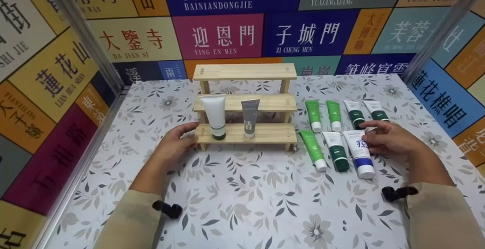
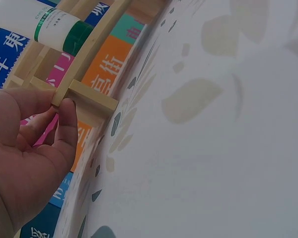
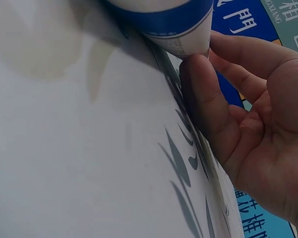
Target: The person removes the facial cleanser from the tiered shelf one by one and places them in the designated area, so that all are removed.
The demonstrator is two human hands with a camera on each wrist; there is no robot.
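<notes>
My left hand (image 1: 175,143) pinches the left end of the lowest board of a three-step wooden stand (image 1: 244,72); the left wrist view shows thumb and fingertips on the board's corner. Upright on that lowest step are a white tube (image 1: 215,114) with a dark green cap and a smaller grey tube (image 1: 250,117) with a white cap. To the right, my right hand (image 1: 392,138) holds the upper side of a white squeeze tube (image 1: 362,161) with a blue band. Thumb and fingers meet its edge in the right wrist view (image 3: 174,29).
Beside the stand lie three green tubes (image 1: 313,150) with white caps, and three white and dark green tubes (image 1: 336,152), in two rows. A leaf-patterned cloth (image 1: 242,203) covers the table. Panels with printed place names (image 1: 223,36) enclose the back and sides.
</notes>
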